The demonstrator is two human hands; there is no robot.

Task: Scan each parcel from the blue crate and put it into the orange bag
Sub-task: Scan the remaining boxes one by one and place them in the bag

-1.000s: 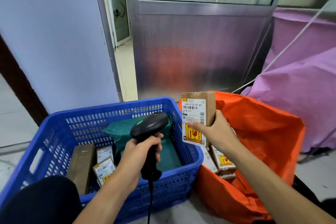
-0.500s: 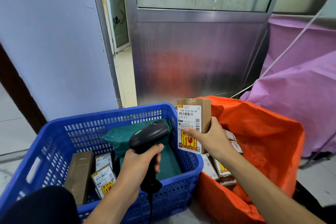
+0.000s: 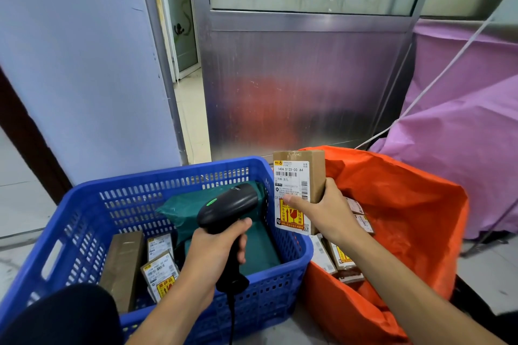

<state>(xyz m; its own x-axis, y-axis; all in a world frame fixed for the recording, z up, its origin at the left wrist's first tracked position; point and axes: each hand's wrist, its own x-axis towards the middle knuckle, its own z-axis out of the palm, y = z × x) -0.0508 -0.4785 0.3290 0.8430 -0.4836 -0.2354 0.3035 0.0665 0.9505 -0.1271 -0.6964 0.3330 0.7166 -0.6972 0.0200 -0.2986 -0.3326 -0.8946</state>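
Observation:
My right hand grips a small brown cardboard parcel upright, its white label with a yellow fragile sticker facing me, above the gap between crate and bag. My left hand holds a black barcode scanner by its handle, its head lit with a green light and aimed toward the parcel. The blue crate on the left holds a green plastic mailer and a few small labelled boxes. The orange bag on the right stands open with several parcels inside.
A brushed metal door panel stands behind the crate and bag. Purple fabric is piled at the right with a white cord across it. A pale wall is at the left. The scanner's cable hangs down the crate's front.
The view has dropped slightly, so crate, bag and hands sit a little lower in the frame. The parcel and the scanner keep nearly the same pose relative to each other.

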